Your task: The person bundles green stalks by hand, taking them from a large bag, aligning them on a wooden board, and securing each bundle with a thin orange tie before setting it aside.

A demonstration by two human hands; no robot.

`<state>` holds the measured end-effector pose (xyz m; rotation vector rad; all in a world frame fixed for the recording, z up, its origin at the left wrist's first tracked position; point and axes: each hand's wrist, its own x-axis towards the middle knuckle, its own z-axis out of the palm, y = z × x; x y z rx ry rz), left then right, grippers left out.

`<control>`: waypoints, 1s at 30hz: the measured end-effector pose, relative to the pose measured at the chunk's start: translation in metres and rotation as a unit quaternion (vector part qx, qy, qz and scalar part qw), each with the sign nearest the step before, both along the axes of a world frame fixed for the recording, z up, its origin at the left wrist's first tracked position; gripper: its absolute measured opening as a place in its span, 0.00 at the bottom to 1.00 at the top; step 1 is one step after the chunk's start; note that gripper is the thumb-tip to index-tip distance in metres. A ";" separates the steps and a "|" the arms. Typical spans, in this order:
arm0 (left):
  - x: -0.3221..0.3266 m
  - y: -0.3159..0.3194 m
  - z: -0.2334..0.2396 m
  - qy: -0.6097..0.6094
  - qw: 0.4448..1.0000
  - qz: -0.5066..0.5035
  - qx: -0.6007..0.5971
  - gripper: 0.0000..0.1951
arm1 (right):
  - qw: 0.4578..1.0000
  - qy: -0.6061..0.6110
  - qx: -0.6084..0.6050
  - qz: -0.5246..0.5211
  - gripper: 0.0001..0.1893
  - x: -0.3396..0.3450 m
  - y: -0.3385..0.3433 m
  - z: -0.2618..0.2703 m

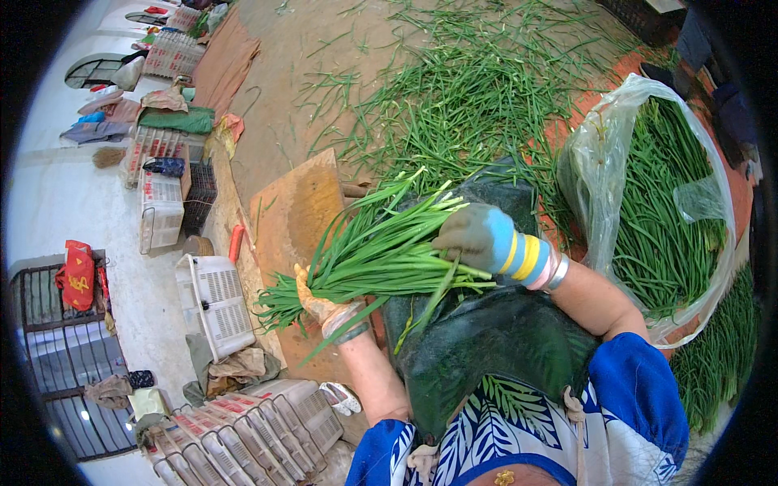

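Observation:
A bundle of long green leafy stalks, likely garlic chives (364, 255), lies across my lap over a dark plastic apron (486, 340). My left hand (319, 301), in an orange-stained glove, is closed around the leafy end, with the tips fanning out at the left. At the pale cut ends, my right hand (477, 240), in a grey and blue glove with yellow stripes, has its fingers curled against the stalks. A few loose leaves hang below the bundle. The right fingertips are partly hidden.
Loose green leaves (450, 109) cover the floor ahead. A clear plastic bag (598, 176) packed with stalks stands at right. At left are a wooden board (292, 212), a white plastic crate (225, 304) and stacked crates (255, 431). Part of a person (696, 39) shows at upper right.

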<state>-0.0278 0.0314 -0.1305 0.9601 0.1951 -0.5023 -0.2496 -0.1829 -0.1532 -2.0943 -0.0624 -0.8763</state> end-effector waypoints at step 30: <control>-0.009 -0.010 -0.016 0.021 0.995 0.098 0.009 0.12 | 0.858 0.267 0.419 -0.133 0.18 -0.002 0.011 -0.001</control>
